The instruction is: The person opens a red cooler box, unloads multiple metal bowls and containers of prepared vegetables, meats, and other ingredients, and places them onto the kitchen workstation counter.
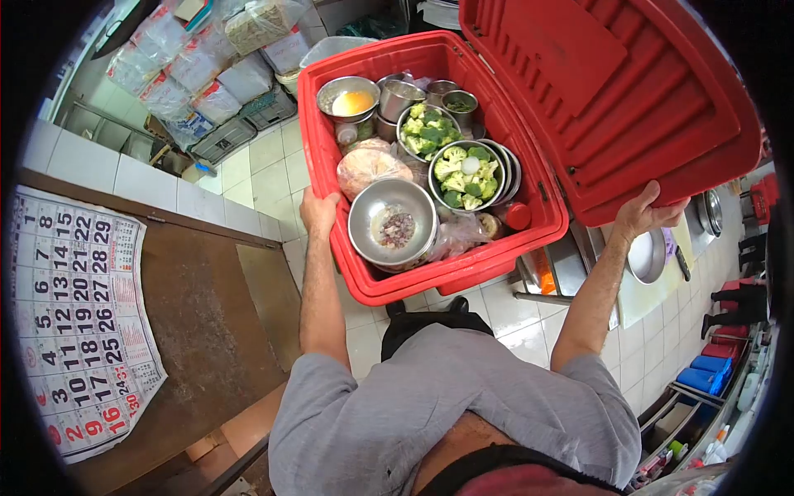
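Left hand [318, 213]: curled on the red box [372, 287] at its left rim — grip partly hidden.
Red box: between the hands, holding steel bowls [364, 223] and broccoli [428, 132] (quite a load).
Lid [604, 91]: raised.
Right hand [649, 213]: gripping the lid's edge; the step seems holding it up — next calls for steadiness.

"What's the floor [269, 153] like?"
"Pale square tiles, with light glinting off them."
"And on the left?"
"A big printed calendar [78, 322] hangs over a brown panel [207, 322]; white wall tiles [147, 180] run along its upper edge."
"Past that?"
"Plastic-wrapped bundles [194, 66], stacked up."
"The lower right?"
"Metal shelving [701, 396], with blue containers [699, 379] at its near end. The outer corners are black."
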{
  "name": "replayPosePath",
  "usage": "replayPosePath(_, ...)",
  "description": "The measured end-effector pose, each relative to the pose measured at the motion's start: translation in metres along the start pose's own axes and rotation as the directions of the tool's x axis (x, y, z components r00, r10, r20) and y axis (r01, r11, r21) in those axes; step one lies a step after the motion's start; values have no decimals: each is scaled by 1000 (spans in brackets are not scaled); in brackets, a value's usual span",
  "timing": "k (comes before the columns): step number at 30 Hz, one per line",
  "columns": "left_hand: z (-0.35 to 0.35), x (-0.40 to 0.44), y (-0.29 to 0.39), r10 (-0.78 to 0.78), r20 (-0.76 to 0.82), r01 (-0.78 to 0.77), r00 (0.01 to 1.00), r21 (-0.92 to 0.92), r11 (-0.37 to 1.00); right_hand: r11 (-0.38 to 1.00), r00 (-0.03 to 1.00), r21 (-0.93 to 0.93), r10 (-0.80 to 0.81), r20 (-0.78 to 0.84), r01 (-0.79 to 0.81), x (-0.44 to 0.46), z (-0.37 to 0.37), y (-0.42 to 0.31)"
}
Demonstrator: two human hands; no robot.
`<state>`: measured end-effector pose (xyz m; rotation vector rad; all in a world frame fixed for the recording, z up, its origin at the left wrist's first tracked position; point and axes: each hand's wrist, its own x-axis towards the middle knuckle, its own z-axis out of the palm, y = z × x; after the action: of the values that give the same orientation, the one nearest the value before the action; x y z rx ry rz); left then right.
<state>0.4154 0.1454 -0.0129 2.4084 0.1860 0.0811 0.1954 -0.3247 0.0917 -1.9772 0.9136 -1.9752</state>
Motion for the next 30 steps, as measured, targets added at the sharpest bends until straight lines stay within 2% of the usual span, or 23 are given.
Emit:
replayPosePath(3,-5,-19,5,12,-59,-9,998,61,998,999,1000,32,-22,21,22,2,6,8)
replayPosePath(5,1,-20,-5,13,-86,-12,996,20,1000,997,1000,75,-22,14,20,5,9,13)
replayPosePath(7,5,-15,-7,12,-108,-13,994,-6,1000,992,993,50,-117,-1,117,4,12,16)
replayPosePath(10,3,-20,-9,-28,-68,30,997,25,999,994,999,99,-41,23,39,1,12,12)
replayPosePath(12,5,-19,-5,16,-119,-16,993,-1,1000,991,999,136,-19,48,12,2,11,7)
replayPosePath(13,7,-21,-2,172,-217,-169,961,31,985,986,998,164,-1,56,-9,3,10,5)
replayPosePath(14,8,-19,3,176,-217,-173,960,30,984,987,999,163,0,53,-9,5,7,2)
replayPosePath(16,4,-14,17,449,-316,-391,836,231,891,989,992,134,40,116,-56,7,3,-4)
replayPosePath(17,4,-9,24,454,-313,-397,834,232,888,990,993,129,44,112,-59,9,0,-8)
replayPosePath(19,4,8,51,571,-277,-526,773,224,821,994,997,75,-79,-3,79,14,-7,-20)
replayPosePath(20,7,21,63,582,-267,-540,768,218,813,995,997,59,-77,-12,77,14,-10,-26)
replayPosePath(22,24,50,86,355,-15,-355,935,-82,931,981,979,45,-183,-85,188,18,-15,-40)
replayPosePath(24,57,94,90,436,-5,-435,900,-71,898,977,977,81,-186,-103,195,13,-15,-55)
replayPosePath(26,87,127,104,201,144,-184,969,-123,975,939,959,198,-280,-38,282,4,-13,-64)
replayPosePath(27,112,150,101,125,170,-107,977,-113,988,945,959,228,-262,106,232,-6,-19,-56)
replayPosePath(28,121,158,115,155,150,-142,977,-95,985,928,974,372,-94,208,10,-21,-13,-70)
replayPosePath(29,127,162,125,70,212,-55,975,-76,996,952,931,298,-48,363,-67,-34,-12,-74)
replayPosePath(30,125,161,143,-15,272,29,962,-49,998,955,893,283,-47,448,-92,-45,-5,-85)
